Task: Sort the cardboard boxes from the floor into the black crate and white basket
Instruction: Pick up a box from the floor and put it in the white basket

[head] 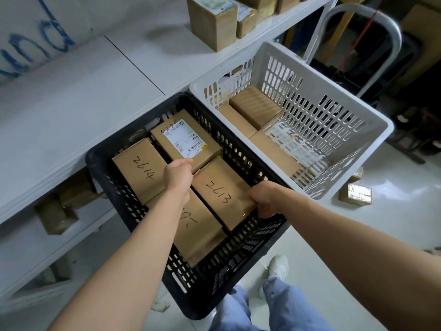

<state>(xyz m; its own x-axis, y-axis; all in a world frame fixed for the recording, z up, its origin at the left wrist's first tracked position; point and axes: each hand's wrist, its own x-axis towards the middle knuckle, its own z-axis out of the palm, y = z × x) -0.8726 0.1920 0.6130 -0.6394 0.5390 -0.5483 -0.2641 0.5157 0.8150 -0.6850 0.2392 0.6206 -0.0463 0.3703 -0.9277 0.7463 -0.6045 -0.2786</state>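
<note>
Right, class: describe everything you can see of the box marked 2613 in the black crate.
The box marked 2613 is plain brown cardboard, rectangular, with the number handwritten in dark marker on its top face. It lies flat in the black crate, near the wall next to the white basket, among other boxes. The right hand grips its near end; the left hand sits at its far corner.

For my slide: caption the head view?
Both hands set cardboard box 2613 into black plastic crate beside white basket.
</note>
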